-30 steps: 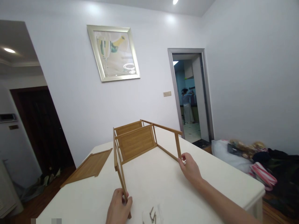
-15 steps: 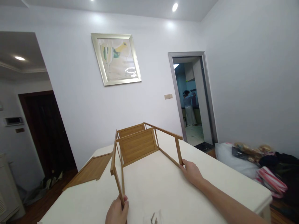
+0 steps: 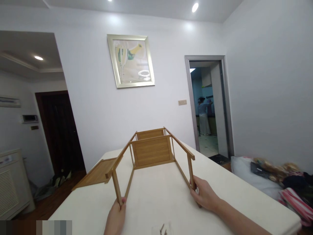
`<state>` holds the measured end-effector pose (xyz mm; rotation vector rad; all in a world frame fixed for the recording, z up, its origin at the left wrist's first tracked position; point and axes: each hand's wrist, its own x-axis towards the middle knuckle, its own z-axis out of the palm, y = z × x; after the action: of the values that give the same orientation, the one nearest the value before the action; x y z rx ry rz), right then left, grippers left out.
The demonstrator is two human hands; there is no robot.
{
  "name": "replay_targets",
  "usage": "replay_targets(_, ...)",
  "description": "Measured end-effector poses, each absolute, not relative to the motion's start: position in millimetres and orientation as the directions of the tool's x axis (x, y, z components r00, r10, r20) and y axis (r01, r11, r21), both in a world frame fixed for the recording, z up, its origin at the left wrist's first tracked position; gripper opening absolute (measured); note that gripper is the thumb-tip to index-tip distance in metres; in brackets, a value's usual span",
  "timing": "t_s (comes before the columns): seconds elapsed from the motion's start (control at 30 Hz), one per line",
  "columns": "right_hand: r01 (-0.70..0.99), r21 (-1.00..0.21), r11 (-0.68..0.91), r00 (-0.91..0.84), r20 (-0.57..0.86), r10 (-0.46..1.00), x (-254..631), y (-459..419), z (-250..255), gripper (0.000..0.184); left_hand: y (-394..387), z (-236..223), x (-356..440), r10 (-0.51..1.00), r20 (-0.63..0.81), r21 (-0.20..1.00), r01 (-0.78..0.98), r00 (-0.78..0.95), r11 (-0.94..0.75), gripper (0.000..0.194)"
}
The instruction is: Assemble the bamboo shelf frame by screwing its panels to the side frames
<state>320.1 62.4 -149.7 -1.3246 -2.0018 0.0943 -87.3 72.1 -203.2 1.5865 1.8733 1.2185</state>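
Across the white counter point(image 3: 151, 192), I list: one wooden frame point(image 3: 152, 152), laid lengthwise, with two panels point(image 3: 150, 134) set crosswise between its sides; whether its near ends touch down, I cannot tell. Left hand point(image 3: 114, 215): closed around the near end of the left side. Right hand point(image 3: 205, 194): closed likewise on the right side. Left of the frame: one loose panel point(image 3: 96, 173), flat. Between the hands, nearest me: one clear packet point(image 3: 162, 229) holding small slender pieces.

Frame point(image 3: 152, 152) brown; tabletop point(image 3: 154, 192) white; cloth point(image 3: 296, 205) pink-white striped.
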Motion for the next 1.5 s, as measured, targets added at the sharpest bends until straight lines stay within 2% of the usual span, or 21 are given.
replay_targets(0.33,0.800,-0.472,0.370,-0.212,0.354,0.911,317,68,-148,0.010,73,-197,-83,0.921,0.222,0.787,0.616,-0.319,0.024,0.018)
replay_targets(0.73,0.795,-0.494,0.351,-0.181,0.360,0.915,313,68,-147,0.007,68,-187,-79,0.931,0.165,0.745,0.660,-0.326,0.098,0.017)
replay_targets(1.1,0.819,-0.448,0.358,-0.186,0.382,0.905,313,70,-149,0.007,74,-191,-80,0.928,0.151,0.733,0.668,-0.341,0.127,0.025)
replay_targets(1.5,0.829,-0.441,0.345,-0.174,0.383,0.907,312,67,-147,0.006,71,-183,-75,0.928,0.140,0.689,0.707,-0.345,0.158,0.024)
